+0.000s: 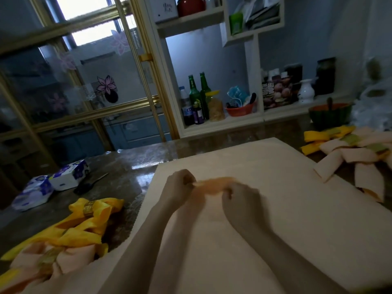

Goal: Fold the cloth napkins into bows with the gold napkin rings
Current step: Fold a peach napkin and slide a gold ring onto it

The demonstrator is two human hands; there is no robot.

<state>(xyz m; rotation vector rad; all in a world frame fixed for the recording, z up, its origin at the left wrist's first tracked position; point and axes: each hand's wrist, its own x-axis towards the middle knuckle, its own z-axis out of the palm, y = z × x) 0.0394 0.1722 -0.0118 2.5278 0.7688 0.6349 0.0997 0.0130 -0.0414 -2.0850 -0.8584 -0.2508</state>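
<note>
Blurry peach napkin (pixel 212 184) sits between the hands: left hand (pixel 180 184) grips its 9 o'clock end, right hand (pixel 241 198) the 3 o'clock.

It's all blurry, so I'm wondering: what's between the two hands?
An orange napkin, blurred, runs from the left hand to the right hand, seen in the head view.

no text legible for certain. on fruit box (pixel 277 93) on lower shelf (pixel 222 124), large white chinese characters, too blurred to make out. on white box (pixel 166 7) on top shelf (pixel 191 21), small red characters, illegible. on green bottles (pixel 196 96) and dark bottle (pixel 198 114), labels blurred. on tissue pack (pixel 70 177) on counter (pixel 127 164), small blue mark, unreadable.
</note>
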